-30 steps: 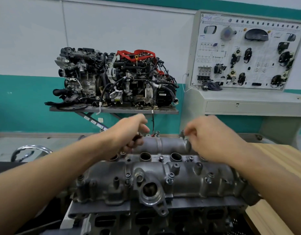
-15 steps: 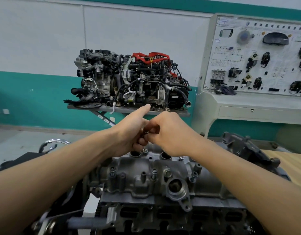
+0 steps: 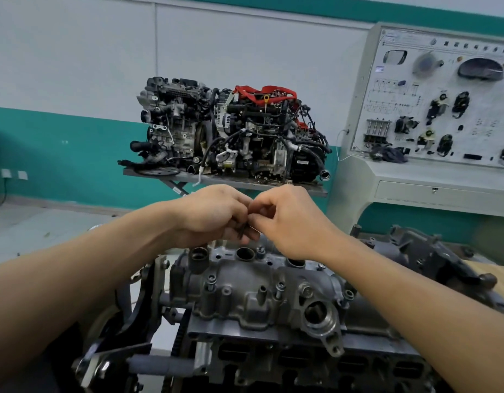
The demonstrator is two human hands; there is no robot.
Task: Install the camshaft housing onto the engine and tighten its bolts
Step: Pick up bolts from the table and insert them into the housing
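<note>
Just above camshaft housing (image 3: 245, 302), left hand (image 3: 211, 214), right hand (image 3: 290, 219), both pinching dark bolts (image 3: 241, 231)

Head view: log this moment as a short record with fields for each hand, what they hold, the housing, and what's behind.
left hand: curled round a few dark bolts
right hand: pinches at the same bolts, touching the left hand
position: both hands above the far edge of the camshaft housing
housing: sits on the engine block; fitted bolts stand in it, tightness cannot be told
background: display engine on a stand, training panel at right
</note>
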